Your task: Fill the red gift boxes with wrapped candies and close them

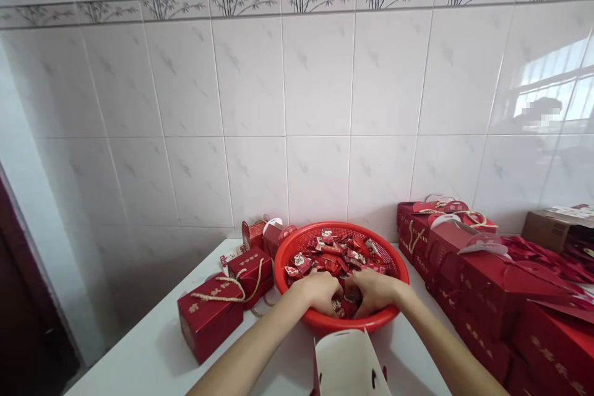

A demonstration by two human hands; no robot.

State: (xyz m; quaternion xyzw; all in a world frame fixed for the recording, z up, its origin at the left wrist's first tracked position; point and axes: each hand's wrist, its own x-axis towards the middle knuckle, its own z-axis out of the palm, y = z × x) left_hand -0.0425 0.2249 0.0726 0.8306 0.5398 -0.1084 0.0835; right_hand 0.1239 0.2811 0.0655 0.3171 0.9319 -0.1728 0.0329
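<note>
A round red plastic basket (283,260) holds a heap of red-wrapped candies (331,263). Both my hands reach into its near side. My left hand (320,292) curls its fingers into the candies from the left. Facing it, my right hand (372,291) is curled in from the right, and a few candies are gathered between the two. Some fingertips are hidden among the wrappers. Just in front of the basket, nearest to me, stands a gift box (346,362) with its flap up and its pale inside showing.
Red gift boxes with rope handles (211,315) stand left of the basket. More red boxes (492,278) are stacked along the right side, with dark red ribbon-like material (547,260) and a brown carton (547,229) behind. The white table (153,346) meets a tiled wall (315,179).
</note>
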